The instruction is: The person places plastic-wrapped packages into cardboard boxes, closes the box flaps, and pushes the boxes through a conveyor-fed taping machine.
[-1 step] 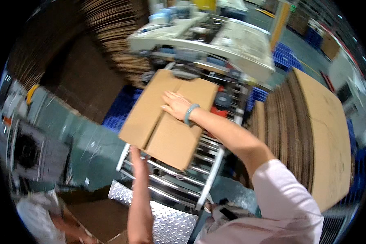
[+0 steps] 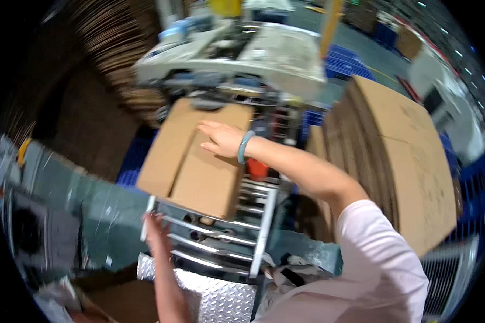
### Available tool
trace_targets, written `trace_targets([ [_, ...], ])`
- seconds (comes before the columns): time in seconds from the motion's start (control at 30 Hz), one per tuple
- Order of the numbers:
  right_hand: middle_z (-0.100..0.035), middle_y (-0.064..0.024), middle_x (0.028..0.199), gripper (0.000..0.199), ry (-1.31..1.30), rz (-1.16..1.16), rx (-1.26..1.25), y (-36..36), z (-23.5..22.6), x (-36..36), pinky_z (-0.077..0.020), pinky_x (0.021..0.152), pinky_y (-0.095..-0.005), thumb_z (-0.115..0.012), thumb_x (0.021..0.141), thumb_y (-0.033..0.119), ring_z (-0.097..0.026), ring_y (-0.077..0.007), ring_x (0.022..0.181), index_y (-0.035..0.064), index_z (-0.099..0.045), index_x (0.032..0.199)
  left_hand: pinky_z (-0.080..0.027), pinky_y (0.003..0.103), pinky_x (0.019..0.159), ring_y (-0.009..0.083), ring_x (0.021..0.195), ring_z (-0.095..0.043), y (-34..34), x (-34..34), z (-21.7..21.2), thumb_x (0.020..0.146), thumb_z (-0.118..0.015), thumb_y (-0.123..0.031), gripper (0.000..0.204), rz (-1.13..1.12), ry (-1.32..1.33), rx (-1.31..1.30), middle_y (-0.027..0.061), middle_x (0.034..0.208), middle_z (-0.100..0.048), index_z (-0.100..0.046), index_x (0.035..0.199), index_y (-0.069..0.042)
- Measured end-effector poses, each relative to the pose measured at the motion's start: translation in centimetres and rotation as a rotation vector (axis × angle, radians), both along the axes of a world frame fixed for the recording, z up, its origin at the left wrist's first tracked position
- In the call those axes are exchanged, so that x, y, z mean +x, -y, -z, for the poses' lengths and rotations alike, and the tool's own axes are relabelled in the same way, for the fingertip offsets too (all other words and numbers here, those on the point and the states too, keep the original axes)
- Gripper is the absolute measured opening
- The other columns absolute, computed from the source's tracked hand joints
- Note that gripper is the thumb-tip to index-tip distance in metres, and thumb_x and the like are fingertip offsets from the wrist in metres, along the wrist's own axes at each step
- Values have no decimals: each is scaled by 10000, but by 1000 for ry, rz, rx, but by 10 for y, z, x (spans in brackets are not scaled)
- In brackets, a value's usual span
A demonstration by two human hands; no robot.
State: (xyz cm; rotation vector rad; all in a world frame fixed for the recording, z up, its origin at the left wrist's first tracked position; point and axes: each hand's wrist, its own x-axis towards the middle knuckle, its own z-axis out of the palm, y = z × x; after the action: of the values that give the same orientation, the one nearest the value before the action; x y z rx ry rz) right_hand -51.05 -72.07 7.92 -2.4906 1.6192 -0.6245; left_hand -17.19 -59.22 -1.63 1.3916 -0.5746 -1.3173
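A folded brown cardboard box [image 2: 188, 172] lies tilted on a metal roller conveyor [image 2: 221, 242]. My right hand [image 2: 221, 139], with a pale green bracelet [image 2: 244, 146] on its wrist, rests flat on the box's top, fingers spread. My left hand [image 2: 153, 226] is blurred. It reaches up from below to the conveyor's left rail, just under the box's near edge, with fingers apart. I cannot tell whether it touches the box.
A grey-white machine [image 2: 264, 54] stands at the conveyor's far end. Tall stacks of flat cardboard stand upright at the right [image 2: 409, 151] and upper left [image 2: 108, 37]. A grey-green cabinet [image 2: 64, 194] is at the left, a diamond-plate step [image 2: 221, 301] below, and blue pallets [image 2: 345, 62] behind.
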Motion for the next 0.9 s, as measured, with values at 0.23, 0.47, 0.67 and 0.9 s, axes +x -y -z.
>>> trace_targets([
  [0.23,-651,-172,781,382,-324,871,42,-208,-141,-309,-487,703,-417,-558,823,405,-617,-327,751,34,-643,802,-431,275,602,164,715,-536,-180,159,108,944,-427,-440,399,-277,-85,226,59,765,-554,-576,965,-70],
  [0.47,-617,-174,663,439,-139,827,210,-321,-135,-271,-480,622,-407,-592,769,481,-599,-330,644,52,-604,680,-435,323,474,166,552,-526,-276,116,99,946,-450,-362,335,-74,-128,335,35,619,-541,-502,754,-92],
  [0.67,-487,-177,970,625,-404,631,-77,-515,-114,-124,-396,807,-426,-727,637,455,-473,-349,964,5,-475,989,-416,247,497,122,586,-518,-351,107,106,910,-518,-266,223,269,-9,235,19,705,-540,-544,862,-50],
  [0.9,-625,-180,1067,394,-489,778,-328,-711,-145,-127,-475,872,-394,-486,816,-29,-599,-321,1004,84,-578,1182,-479,327,638,204,720,-603,-458,89,75,873,-558,-247,362,598,760,-158,177,844,-619,-556,1023,82],
])
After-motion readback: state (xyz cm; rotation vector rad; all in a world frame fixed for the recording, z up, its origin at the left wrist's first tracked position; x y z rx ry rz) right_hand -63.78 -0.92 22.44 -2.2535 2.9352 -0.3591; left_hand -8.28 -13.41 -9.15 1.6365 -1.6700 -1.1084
